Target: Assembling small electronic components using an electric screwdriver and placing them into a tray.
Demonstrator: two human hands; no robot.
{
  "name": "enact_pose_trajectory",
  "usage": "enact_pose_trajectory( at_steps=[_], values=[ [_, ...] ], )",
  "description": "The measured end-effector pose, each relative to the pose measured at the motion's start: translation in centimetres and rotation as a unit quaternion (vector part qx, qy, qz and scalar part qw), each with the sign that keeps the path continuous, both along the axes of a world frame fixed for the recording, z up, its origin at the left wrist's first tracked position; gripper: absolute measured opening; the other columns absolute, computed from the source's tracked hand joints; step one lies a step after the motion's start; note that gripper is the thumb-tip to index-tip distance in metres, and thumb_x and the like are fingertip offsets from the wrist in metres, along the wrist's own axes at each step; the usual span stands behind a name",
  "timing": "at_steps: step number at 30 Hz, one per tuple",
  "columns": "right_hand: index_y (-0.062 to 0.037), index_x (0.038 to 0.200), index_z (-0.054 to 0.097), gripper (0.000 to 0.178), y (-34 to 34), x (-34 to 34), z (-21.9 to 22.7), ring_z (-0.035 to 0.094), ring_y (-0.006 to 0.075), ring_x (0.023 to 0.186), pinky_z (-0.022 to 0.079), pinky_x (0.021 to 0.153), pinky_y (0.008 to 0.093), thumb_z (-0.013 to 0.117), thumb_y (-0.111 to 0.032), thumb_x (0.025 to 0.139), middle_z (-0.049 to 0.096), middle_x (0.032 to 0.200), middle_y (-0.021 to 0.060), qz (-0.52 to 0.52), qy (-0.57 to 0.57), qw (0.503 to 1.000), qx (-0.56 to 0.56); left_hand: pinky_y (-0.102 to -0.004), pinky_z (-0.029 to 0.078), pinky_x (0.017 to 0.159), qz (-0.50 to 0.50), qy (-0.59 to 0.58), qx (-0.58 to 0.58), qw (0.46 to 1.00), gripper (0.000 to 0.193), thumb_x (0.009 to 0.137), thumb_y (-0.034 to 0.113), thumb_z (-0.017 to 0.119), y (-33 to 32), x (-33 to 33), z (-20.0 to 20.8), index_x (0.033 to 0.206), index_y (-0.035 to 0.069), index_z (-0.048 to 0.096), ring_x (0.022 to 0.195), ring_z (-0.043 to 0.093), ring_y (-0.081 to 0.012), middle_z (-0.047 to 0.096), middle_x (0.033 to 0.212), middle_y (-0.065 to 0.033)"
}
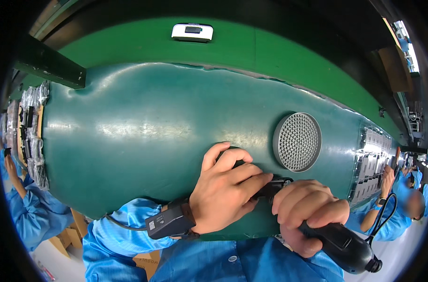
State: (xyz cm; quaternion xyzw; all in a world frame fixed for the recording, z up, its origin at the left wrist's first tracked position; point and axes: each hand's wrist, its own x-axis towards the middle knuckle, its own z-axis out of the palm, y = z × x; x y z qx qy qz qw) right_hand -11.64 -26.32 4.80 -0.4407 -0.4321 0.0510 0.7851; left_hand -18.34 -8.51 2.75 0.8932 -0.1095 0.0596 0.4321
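Observation:
My left hand (228, 190) bends over the table with its fingers curled and pressed on a small black part (271, 187); much of that part is hidden beneath the fingers. Close against it on the right, my right hand (310, 211) is wrapped around a black electric screwdriver (346, 250). The tool's thick rear end points down and right, while its front end is covered by my fist, toward the black part. Just beyond both hands lies a round grey metal dish (297, 142) with a dimpled surface.
Clear plastic trays (364, 164) of grey rectangular parts stand at the right, near a co-worker's hand (388, 178). Plastic-wrapped parts (37, 141) line the left edge, beside another person's blue sleeve (40, 211). A dark post (58, 63) juts in at the far left. A white device (192, 32) hangs on the green back panel.

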Motion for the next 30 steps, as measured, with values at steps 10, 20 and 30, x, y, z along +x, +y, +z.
enact_pose_trajectory(
  at_steps=[10,20,30],
  values=[
    [-0.0038,0.108,0.049,0.043,-0.5,-0.4,1.2,0.063,0.0223,0.057,0.057,0.051,0.0396,0.076,-0.035,0.095,0.063,0.074,0.0093,-0.119,0.024,0.989,0.085,-0.0513,0.030,0.114,-0.003,0.002,0.016,1.000,0.051,0.061,0.019,0.088,-0.2,-0.2,0.3,0.111,0.017,0.079,0.117,0.056,-0.0206,0.070,0.104,0.0056],
    [-0.0084,0.111,0.045,0.047,-1.7,2.0,0.8,0.058,0.0211,0.057,0.053,0.050,0.0379,0.067,-0.048,0.099,0.059,0.076,0.0082,-0.217,0.053,0.974,0.028,-0.0503,0.029,0.115,-0.011,0.015,0.038,0.999,0.048,0.062,0.020,0.088,0.1,0.2,0.5,0.109,0.016,0.080,0.116,0.056,-0.0200,0.072,0.105,0.0048],
    [-0.0075,0.110,0.045,0.049,-1.8,2.0,0.7,0.060,0.0206,0.058,0.055,0.052,0.0386,0.068,-0.048,0.097,0.060,0.077,0.0078,-0.222,0.052,0.974,0.015,-0.0519,0.028,0.116,-0.008,0.024,0.044,0.999,0.046,0.062,0.020,0.089,-0.1,0.2,0.7,0.107,0.016,0.080,0.116,0.056,-0.0197,0.072,0.104,0.0050]
  ],
)
